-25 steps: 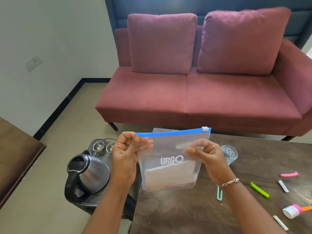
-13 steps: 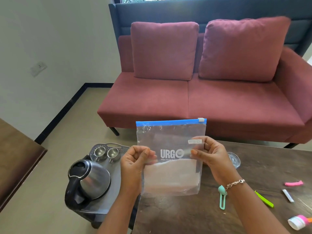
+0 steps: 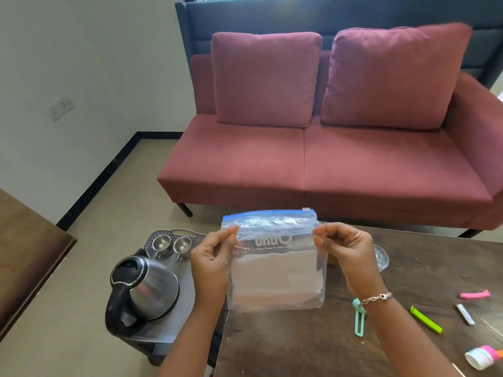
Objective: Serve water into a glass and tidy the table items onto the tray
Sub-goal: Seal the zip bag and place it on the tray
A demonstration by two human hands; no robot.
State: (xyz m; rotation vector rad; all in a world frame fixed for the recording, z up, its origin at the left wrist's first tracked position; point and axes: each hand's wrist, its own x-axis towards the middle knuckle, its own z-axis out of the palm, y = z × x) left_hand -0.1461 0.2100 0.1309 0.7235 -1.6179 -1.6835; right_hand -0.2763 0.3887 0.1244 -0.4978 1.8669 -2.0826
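Pinching the zip bag (image 3: 275, 273) w/ both hands: L hand (image 3: 211, 257) fingers curled tight on its left edge, R hand (image 3: 345, 254) same on the right, just under the blue zip. Holding it upright over the table (image 3: 299, 349) edge, top flopped over, logo half unreadable. Can barely see the glass (image 3: 381, 258), on the table, mostly hidden behind R hand. Forearms up from the bottom, knuckles outward.

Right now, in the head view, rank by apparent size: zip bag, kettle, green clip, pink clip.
1. zip bag, though it is held nearer the camera, which may inflate it.
2. kettle.
3. green clip and pink clip look alike; not ranked.
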